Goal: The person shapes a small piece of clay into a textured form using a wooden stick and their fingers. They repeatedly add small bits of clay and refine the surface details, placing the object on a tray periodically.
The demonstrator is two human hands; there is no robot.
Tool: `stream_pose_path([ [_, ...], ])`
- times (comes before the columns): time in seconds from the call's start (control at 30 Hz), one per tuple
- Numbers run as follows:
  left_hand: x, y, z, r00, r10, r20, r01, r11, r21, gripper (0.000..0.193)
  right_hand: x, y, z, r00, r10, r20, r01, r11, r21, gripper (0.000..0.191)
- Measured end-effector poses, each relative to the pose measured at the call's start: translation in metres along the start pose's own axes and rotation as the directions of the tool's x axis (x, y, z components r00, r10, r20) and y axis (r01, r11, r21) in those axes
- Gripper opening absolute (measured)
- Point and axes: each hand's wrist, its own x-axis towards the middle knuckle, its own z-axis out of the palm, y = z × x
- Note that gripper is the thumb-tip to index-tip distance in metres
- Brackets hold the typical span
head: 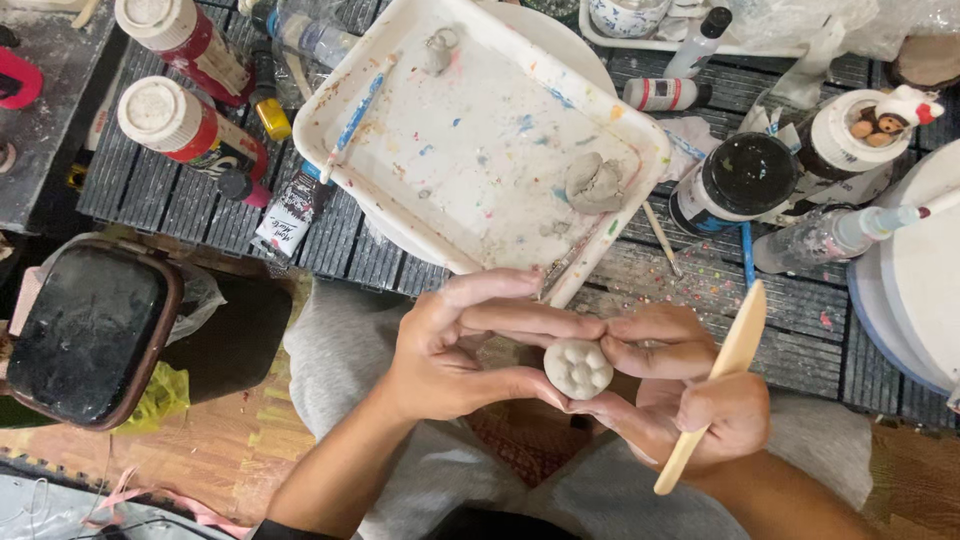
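Note:
A small round white clay piece with bumps pressed into its top sits between both my hands, over my lap. My left hand pinches it from the left with thumb and fingers. My right hand supports it from the right and below, and also grips a pale wooden modelling tool that slants up to the right. On the white paint-speckled tray above my hands lies a grey lump of clay and a blue-handled brush.
Red bottles with white caps lie at the top left. A black-lidded jar, a white jar with small figurines and a clear squeeze bottle stand to the right. A dark bin sits at left, a white round board at right.

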Motion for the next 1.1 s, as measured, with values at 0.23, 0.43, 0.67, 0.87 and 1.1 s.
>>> stream_pose_path([
  [0.23, 0.020, -0.003, -0.023, 0.956, -0.038, -0.290, 0.055, 0.997, 0.052, 0.081, 0.022, 0.026, -0.011, 0.998, 0.057, 0.001, -0.057, 0.998, 0.038, 0.038],
  [0.43, 0.036, -0.003, -0.045, 0.862, 0.238, -0.448, 0.036, 0.852, 0.523, 0.078, 0.015, 0.030, -0.024, 0.976, 0.197, 0.094, -0.201, 0.979, 0.037, 0.049],
  [0.67, 0.039, -0.007, -0.046, 0.849, 0.425, -0.314, -0.042, 0.648, 0.761, 0.072, 0.013, 0.037, -0.024, 0.985, 0.080, 0.154, -0.075, 0.996, -0.040, 0.058],
  [0.87, 0.040, -0.006, -0.047, 0.838, 0.508, -0.197, -0.145, 0.557, 0.818, 0.073, 0.026, 0.037, -0.030, 0.984, -0.048, 0.174, 0.084, 0.975, -0.205, 0.061],
  [1.1, 0.043, 0.000, -0.046, 0.836, 0.536, -0.114, -0.147, 0.419, 0.896, 0.075, 0.027, 0.033, -0.041, 0.983, 0.044, 0.177, 0.011, 0.955, -0.297, 0.067],
])
